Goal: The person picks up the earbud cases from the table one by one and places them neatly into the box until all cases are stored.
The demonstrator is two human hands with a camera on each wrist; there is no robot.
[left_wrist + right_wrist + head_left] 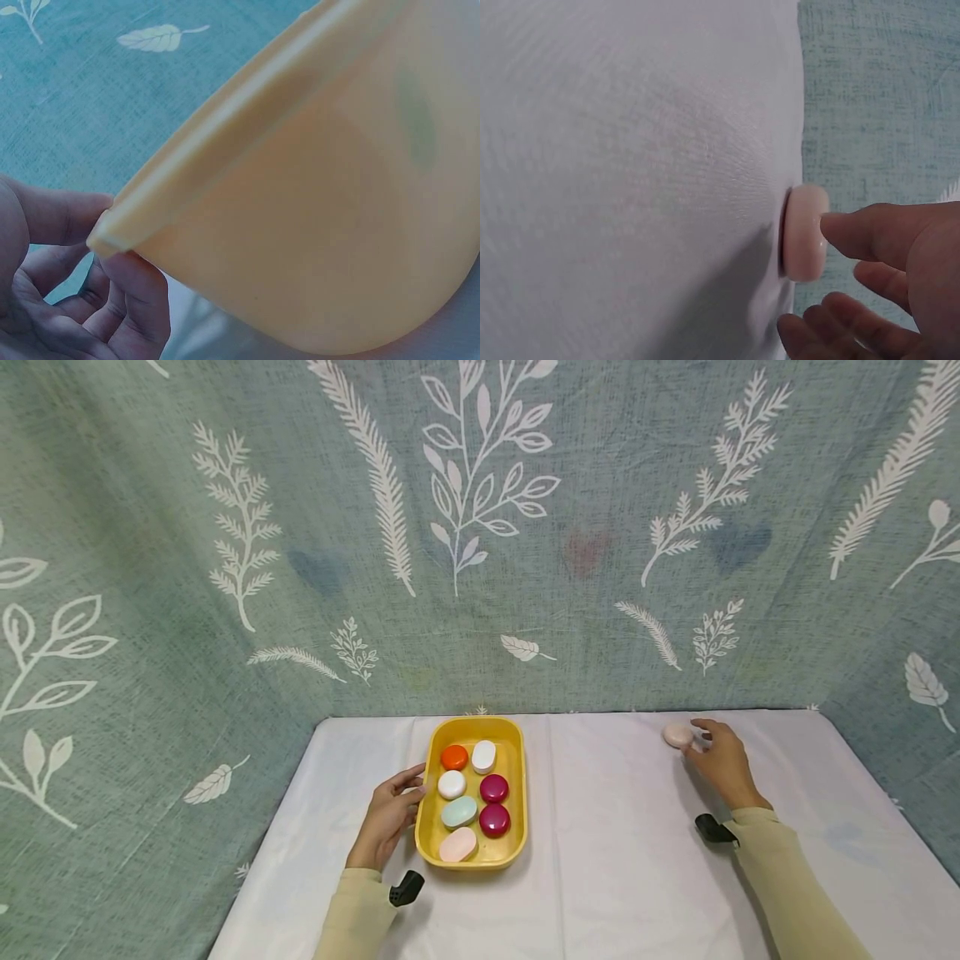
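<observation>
My left hand pinches the left rim of a yellow tray; the left wrist view has the thumb above the rim and a finger beneath. The tray holds several soap bars: an orange one, a white oval, a white round, a mint oval, a pale pink oval and two dark red rounds. At the far right, a round pale pink soap lies on the table. My right hand reaches beside it, fingers apart, thumb at its edge; contact is unclear.
A white cloth covers the table. Grey-green leaf-patterned fabric hangs along its back edge and sides. A dark wrist camera sits at the left sleeve, another camera at the right.
</observation>
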